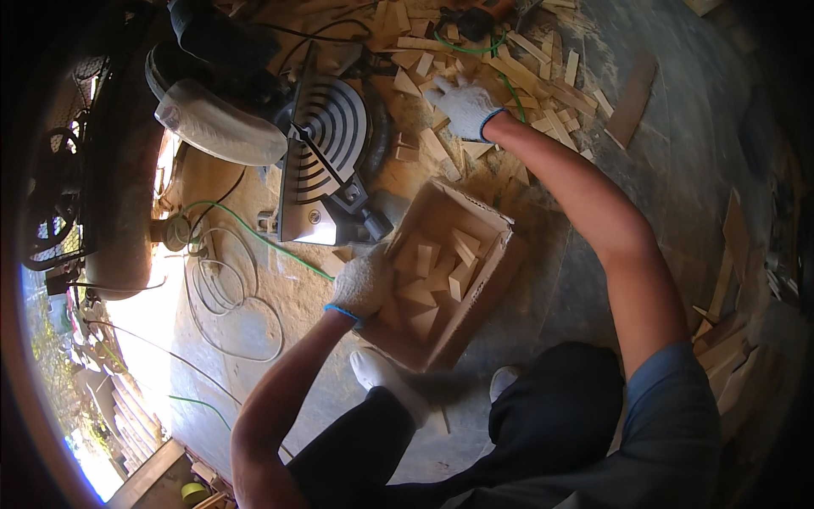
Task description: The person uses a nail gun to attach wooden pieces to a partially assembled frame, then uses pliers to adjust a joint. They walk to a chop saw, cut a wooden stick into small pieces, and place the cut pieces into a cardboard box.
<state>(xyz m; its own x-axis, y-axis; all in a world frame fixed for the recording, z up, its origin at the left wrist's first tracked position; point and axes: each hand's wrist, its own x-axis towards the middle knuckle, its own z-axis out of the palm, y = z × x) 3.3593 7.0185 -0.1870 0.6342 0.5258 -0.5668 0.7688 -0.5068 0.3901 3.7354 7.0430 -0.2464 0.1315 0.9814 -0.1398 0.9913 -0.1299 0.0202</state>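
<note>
A cardboard box (449,214) with its top uncovered stands on the floor in front of me, several small wood blocks (430,280) lying inside. My left hand (360,287), in a whitish knit glove with a blue cuff, is closed over the box's left wall. Farther off, my right hand (465,108) wears a matching glove and reaches over the heap of wood offcuts (551,93). Its fingers are stretched apart, and I see nothing held in them. Some offcuts beneath it are hidden by the hand.
A miter saw (335,127) with a round striped base stands left of the offcuts, beside a clear curved guard (220,127). A green cord (263,237) and a coiled pale cable (225,293) lie at left. One long board (634,100) rests at right. Sawdust covers the floor.
</note>
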